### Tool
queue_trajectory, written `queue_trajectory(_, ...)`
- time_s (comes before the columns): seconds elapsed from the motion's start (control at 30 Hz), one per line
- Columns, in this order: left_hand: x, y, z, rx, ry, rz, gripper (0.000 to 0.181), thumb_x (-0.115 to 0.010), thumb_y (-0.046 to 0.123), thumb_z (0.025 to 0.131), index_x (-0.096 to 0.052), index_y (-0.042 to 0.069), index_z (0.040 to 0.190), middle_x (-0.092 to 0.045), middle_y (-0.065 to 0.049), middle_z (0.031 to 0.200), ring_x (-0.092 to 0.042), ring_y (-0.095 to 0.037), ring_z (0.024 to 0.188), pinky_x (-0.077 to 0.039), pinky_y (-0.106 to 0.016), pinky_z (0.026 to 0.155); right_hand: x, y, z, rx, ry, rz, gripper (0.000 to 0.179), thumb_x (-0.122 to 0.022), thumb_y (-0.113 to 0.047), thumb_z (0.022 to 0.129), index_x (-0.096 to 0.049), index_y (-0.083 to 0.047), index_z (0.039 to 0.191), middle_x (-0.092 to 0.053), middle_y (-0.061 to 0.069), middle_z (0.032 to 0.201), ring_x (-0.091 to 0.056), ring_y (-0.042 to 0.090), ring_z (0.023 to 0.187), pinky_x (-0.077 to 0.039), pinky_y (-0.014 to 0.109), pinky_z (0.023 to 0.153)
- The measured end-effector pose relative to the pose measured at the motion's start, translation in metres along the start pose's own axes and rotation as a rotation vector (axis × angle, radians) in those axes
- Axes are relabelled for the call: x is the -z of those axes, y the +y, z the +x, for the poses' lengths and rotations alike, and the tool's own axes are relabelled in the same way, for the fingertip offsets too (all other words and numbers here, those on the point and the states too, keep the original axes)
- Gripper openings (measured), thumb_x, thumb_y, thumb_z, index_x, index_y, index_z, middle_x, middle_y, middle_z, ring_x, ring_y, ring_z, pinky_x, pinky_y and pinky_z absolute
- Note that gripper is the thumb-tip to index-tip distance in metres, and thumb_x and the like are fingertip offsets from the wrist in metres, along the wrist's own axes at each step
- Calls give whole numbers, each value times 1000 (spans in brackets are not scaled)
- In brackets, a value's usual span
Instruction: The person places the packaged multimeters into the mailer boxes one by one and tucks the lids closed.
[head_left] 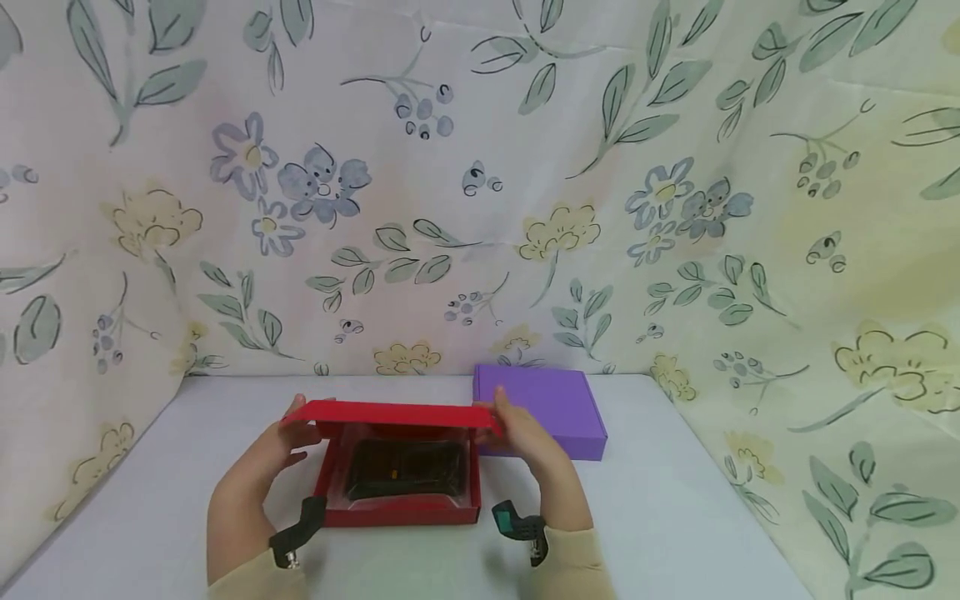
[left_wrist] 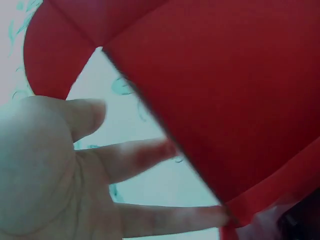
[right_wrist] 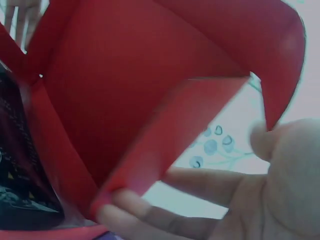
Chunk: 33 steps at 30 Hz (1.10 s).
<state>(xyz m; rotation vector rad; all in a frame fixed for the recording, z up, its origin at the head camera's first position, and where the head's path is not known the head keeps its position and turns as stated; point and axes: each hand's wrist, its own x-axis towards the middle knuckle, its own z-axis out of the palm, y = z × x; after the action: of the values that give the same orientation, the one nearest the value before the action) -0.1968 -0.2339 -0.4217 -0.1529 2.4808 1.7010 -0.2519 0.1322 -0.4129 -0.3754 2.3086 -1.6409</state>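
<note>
A red cardboard box (head_left: 390,515) lies on the table with its hinged lid (head_left: 397,413) partly raised. Inside it, under clear plastic, is a dark package (head_left: 408,468) whose kind I cannot make out. My left hand (head_left: 281,442) is at the lid's left side; its straight fingers (left_wrist: 145,155) touch the lid's edge, with the thumb by a rounded front flap (left_wrist: 55,65). At the right side, my right hand (head_left: 517,429) presses its fingers (right_wrist: 165,220) against the lid's folded-in side flap (right_wrist: 170,130), its thumb near the other rounded flap.
A closed purple box (head_left: 540,408) stands behind and right of the red box, close to my right hand. The white table (head_left: 660,517) ends at a floral cloth (head_left: 450,208) at the back and sides. Black mounts (head_left: 300,532) sit on both wrists.
</note>
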Motion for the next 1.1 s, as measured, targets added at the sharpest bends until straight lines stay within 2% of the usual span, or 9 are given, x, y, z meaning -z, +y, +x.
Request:
queue_trajectory(0.13,4,-6,-1,-9,-41,-36,85,-24,70,102,-31,11,161,-40,-30,154,-50,-48,130,-48,-59,101,3,-1,-4,-40,-34,-42,76,-45,-68,99,-60,-8,144,-63,12,133,-57,33,123,-45,60,104)
queue_trajectory(0.27,6,-9,-5,-10,-30,-63,82,-34,71,101,-35,16,161,-46,-25,151,-56,-39,122,-55,-51,94,2,-4,-4,-43,-28,-31,71,-51,-61,100,-60,-4,142,-64,10,127,-55,32,122,-43,63,103)
queue_trajectory(0.4,12,-13,-8,11,-20,-149,88,-26,78,97,-39,18,159,-50,-21,149,-58,-34,118,-56,-47,90,-4,-4,-2,-41,-24,16,70,-52,-59,100,-60,-3,141,-66,8,126,-55,31,122,-42,64,104)
queue_trajectory(0.5,17,-18,-9,2,-31,-250,95,-17,82,94,-38,17,160,-45,-20,155,-53,-35,128,-54,-48,93,-11,-2,1,-40,-14,45,67,-54,-57,100,-60,-5,142,-66,7,127,-57,29,120,-43,63,104)
queue_trajectory(0.57,19,-20,-11,-21,-52,-269,88,-23,76,98,-35,16,161,-37,-20,161,-44,-37,136,-54,-49,95,-17,-1,4,-33,-8,64,65,-53,-55,102,-59,-5,143,-67,8,128,-59,29,119,-45,61,103)
queue_trajectory(0.73,18,-21,-20,-50,-71,-200,75,-50,52,103,-27,13,163,-24,-24,163,-27,-43,144,-50,-53,100,-32,-3,10,-17,-33,87,72,-42,-61,103,-56,-6,147,-65,9,133,-59,30,124,-46,58,106)
queue_trajectory(0.87,19,-19,-23,23,-34,-159,81,-57,52,101,-26,11,163,-25,-27,161,-24,-45,144,-43,-60,105,-41,-6,8,-19,-10,-37,74,-49,-62,101,-54,-6,149,-58,13,143,-48,37,135,-39,67,107)
queue_trajectory(0.97,19,-18,-23,77,-5,-119,87,-62,53,98,-26,8,163,-28,-29,160,-27,-47,144,-38,-67,106,-45,-8,5,-24,48,-162,72,-61,-57,97,-54,-9,150,-60,15,138,-54,37,126,-48,63,98)
queue_trajectory(1.1,20,-18,-23,101,20,-62,92,-70,51,94,-28,4,161,-31,-29,160,-30,-48,143,-38,-69,105,-46,-10,4,-14,82,-268,67,-70,-49,94,-58,-9,146,-65,10,118,-61,26,102,-58,43,78)
